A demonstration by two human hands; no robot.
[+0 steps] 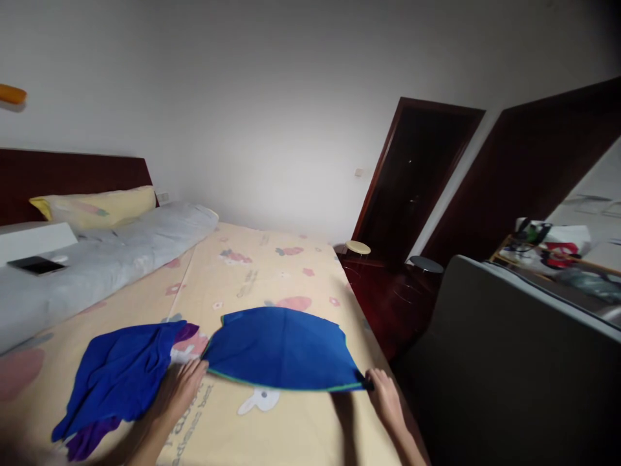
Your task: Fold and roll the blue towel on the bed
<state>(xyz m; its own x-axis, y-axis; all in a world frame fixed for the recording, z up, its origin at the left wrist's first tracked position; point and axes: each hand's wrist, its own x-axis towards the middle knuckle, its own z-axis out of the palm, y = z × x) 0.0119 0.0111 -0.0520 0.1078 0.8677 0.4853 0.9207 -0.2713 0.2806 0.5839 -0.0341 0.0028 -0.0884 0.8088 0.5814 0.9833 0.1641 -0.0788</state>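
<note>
A blue cloth (284,346) with a green edge is stretched out over the bed between my two hands. My left hand (188,383) is closed on its near left corner. On its near right corner, my right hand (382,388) has its fingers pinched together. The cloth's near edge hangs a little above the sheet and casts a shadow at the right. Left of my left forearm lies a crumpled darker blue cloth (119,372) with purple parts at its ends.
The bed's patterned yellow sheet (252,275) spreads beneath everything. A grey rolled quilt (140,249), a yellow pillow (104,208) and a dark tablet-like device (36,265) lie at left. Two stools (358,247) stand beyond the bed's right edge. A dark panel (490,362) rises at right.
</note>
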